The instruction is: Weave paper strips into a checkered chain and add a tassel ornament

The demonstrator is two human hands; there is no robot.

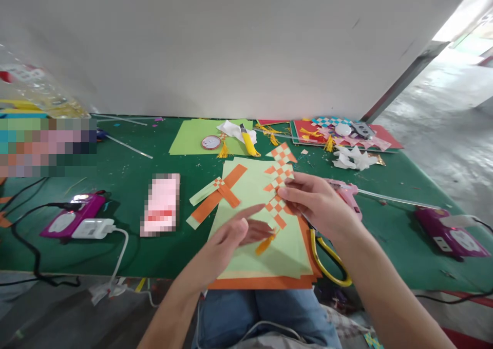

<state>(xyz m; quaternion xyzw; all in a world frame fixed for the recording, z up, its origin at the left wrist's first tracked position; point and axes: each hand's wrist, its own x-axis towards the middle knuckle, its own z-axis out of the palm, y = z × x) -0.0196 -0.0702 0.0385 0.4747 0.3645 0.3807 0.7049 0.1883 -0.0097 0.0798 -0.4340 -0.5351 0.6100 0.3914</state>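
An orange-and-pale-green woven paper strip (280,172) with a checkered pattern and zigzag edges is pinched between the thumb and fingers of my right hand (318,197). A yellow tassel (265,244) hangs at its lower end. My left hand (234,233) is beside the tassel, thumb and fingers apart; whether its fingertips touch the tassel cannot be made out. Below both hands lies a stack of pale green paper (250,264) with orange sheets (265,283) under it. Left of the strip, a partly woven cross of orange and green strips (219,187) overlaps the stack's edge.
Yellow-handled scissors (331,267) and a pink glue gun (348,195) lie by my right forearm. A yellow cutter (249,141) and a tape roll (211,142) sit at the back on green paper (185,138). Purple power strips (77,215) with cables flank the table; a blurred pink item (160,202) lies left.
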